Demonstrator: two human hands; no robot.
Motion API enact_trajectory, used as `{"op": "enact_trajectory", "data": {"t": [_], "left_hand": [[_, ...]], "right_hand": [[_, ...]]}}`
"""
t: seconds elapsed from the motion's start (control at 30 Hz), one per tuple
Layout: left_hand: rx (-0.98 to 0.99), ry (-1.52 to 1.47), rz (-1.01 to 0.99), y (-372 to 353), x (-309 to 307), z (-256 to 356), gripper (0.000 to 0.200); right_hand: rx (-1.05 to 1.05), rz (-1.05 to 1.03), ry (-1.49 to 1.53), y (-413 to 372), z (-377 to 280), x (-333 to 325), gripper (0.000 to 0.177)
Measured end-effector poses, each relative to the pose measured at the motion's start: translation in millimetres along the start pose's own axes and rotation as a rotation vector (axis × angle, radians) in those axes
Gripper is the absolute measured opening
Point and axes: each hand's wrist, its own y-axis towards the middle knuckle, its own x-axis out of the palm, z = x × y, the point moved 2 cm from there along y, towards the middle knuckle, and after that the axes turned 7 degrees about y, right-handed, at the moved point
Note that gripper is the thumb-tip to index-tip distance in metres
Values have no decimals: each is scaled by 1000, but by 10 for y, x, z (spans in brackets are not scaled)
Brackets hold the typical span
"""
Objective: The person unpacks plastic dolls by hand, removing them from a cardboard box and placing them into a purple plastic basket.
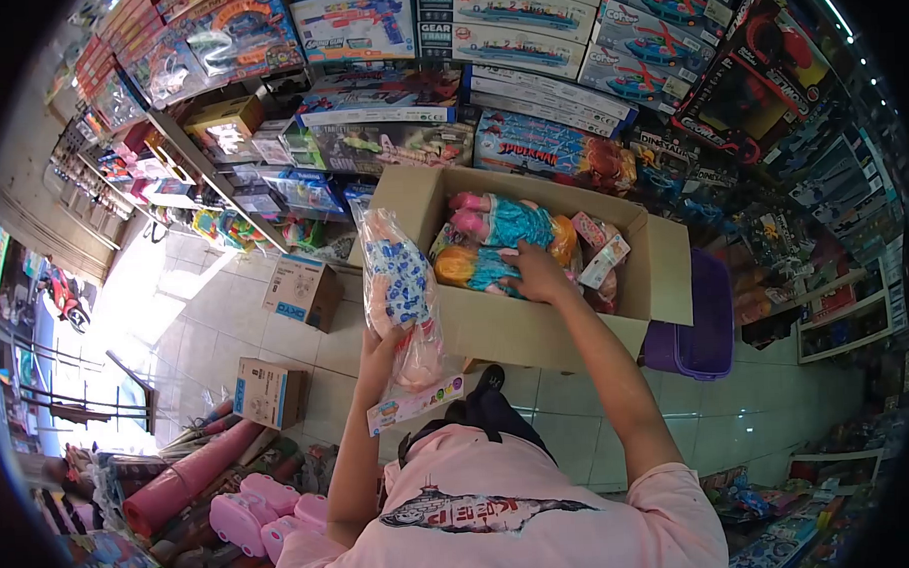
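Shelves [218,184] beyond bagged doll [399,281], carton [516,330].

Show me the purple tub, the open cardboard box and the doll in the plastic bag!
Purple tub [669,349], head view: near side wall.
Open cardboard box [521,332], head view: front flap.
Doll [400,281], head view: patterned clothes.

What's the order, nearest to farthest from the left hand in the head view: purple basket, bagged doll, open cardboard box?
1. Bagged doll: in the left hand itself.
2. Open cardboard box: just to the right of that hand, in front of the person.
3. Purple basket: far right, beyond the box.
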Motion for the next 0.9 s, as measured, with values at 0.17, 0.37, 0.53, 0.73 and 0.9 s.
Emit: {"op": "enact_trajectory", "data": {"t": [0.17, 0.37, 0.53, 0.73, 0.9], "left_hand": [[-4, -5, -34, -172, -264, -305, 38], [-36, -5, -125, -143, -166, -483, 41], [-131, -35, -163, -232, 198, -611, 44], [-323, -52, -426, -353, 654, -929, 48], [-379, -26, -521, -395, 1249, -1095, 59]], "right_hand": [[-112, 432, 8, -386, -265, -166, 20], [80, 884, 340, -1388, -288, -791, 18], [91, 1060, 1013, -2392, -166, -673, 28], [301, 1077, 1681, -3355, 32, 173, 39], [238, 1278, 2120, -3717, -9, -3, 52]]}}
